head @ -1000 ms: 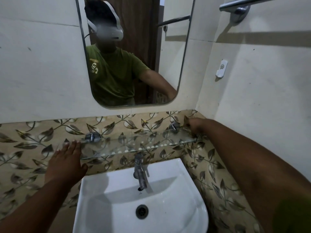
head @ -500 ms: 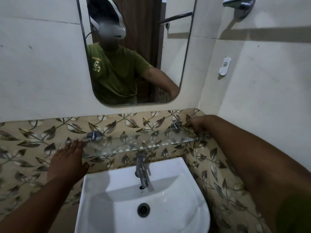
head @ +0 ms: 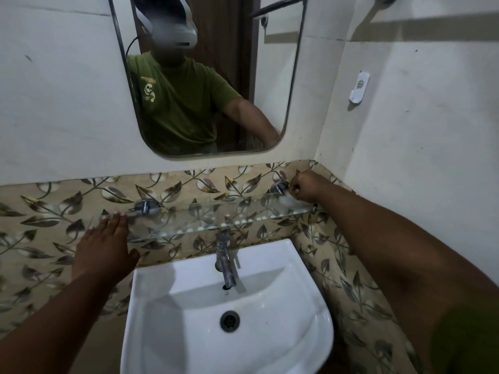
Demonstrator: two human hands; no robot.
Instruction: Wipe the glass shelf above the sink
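Observation:
The clear glass shelf [head: 216, 220] runs along the leaf-patterned tiles above the white sink [head: 310, 279], held by two chrome brackets [head: 144, 206]. My left hand [head: 105, 247] lies flat on the shelf's left end, fingers stretched out and holding nothing. My right hand [head: 305, 186] is at the far right end beside the right bracket [head: 279, 188], its fingers curled shut. A small pale wad [head: 286, 200], seemingly a cloth or tissue, shows under those fingers on the glass.
A chrome tap [head: 225, 260] stands under the shelf's middle. The mirror [head: 270, 76] hangs above and reflects a person in a green shirt. The right wall meets the shelf's end at the corner and carries a white hook [head: 358, 89].
The view has dipped slightly, so more of the sink shows. My right hand has shifted a little at the shelf's right end. My left hand stays flat on the left end.

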